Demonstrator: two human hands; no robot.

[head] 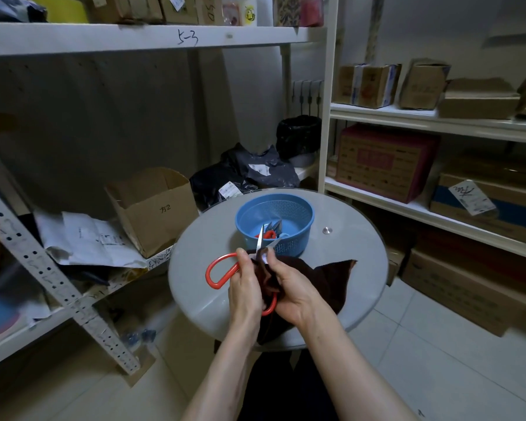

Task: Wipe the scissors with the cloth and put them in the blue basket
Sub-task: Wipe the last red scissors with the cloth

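The person's left hand (pixel 245 287) is closed around the scissors (pixel 228 275), fingers curled at the place where the red handles meet the blades. The right hand (pixel 292 290) grips the dark brown cloth (pixel 325 281) and pinches a fold of it around the lower part of the blades with thumb and fingers. The scissors are held above the near side of the round table (pixel 201 238). Their long axis goes from the person outward, the handles toward the person and the silver tips pointing away and up, toward the blue basket (pixel 295 241). One red loop stands out to the left; the other is mostly hidden between the hands. The rest of the cloth lies on the table to the right. The basket stands just behind the hands, and other scissors (pixel 269 233) lie inside it. Shelves (pixel 407 112) with cardboard boxes (pixel 386 162) stand around.
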